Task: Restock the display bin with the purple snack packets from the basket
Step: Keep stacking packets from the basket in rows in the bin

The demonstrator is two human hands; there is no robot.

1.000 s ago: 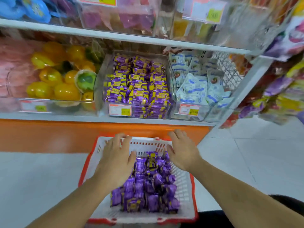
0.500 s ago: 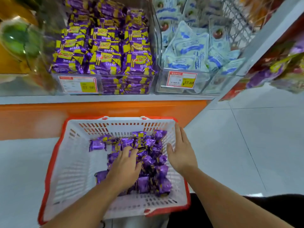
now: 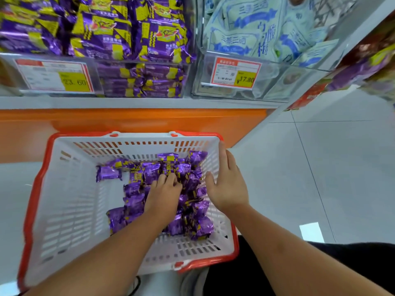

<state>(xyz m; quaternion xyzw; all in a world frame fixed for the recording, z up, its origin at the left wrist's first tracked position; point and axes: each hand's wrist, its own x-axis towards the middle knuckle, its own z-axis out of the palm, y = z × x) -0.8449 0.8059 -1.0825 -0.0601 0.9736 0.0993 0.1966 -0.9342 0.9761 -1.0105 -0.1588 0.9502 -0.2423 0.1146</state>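
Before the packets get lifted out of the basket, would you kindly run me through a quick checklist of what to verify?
1. Left hand on the purple foil snack packets, fingers curled into the pile: ok.
2. Packet firmly gripped: cannot tell, fingertips are buried.
3. Right hand steadying the white plastic basket with the red rim, fingers straight at its right wall: ok.
4. Packets left to move: ok, many remain.
5. Room in the clear display bin of purple packets: cannot tell, it looks nearly full.
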